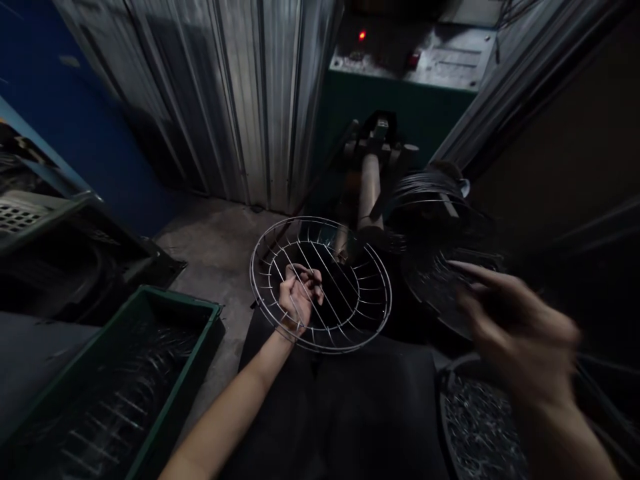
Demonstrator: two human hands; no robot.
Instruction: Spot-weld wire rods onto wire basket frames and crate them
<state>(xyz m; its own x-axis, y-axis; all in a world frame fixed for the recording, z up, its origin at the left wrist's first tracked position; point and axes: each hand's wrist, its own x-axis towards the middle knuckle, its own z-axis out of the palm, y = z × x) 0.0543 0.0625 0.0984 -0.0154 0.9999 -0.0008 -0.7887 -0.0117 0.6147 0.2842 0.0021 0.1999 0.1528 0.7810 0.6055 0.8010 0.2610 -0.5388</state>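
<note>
Corrugated metal sheeting forms the back wall of a dim workshop, with a blue panel to its left and a bare concrete floor below. Against the wall at upper right stands a green machine with a dusty grey top and a small red light lit on it; a pale cylindrical arm reaches out from it toward the person. At lower left a green crate holds loose wire pieces, and behind it sit dark trays and a pale slatted basket. The person's dark-clothed lap fills the lower middle. At lower right a round tub holds small metal bits, and above it lies a stack of dark wire guards. In the centre, above the lap, a round wire guard of rings and radial spokes is held tilted. The left hand reaches up through it, its grip closed around one of the wires near the middle. The right hand is blurred, fingers spread loosely, holding nothing that can be made out, near the stacked guards.
</note>
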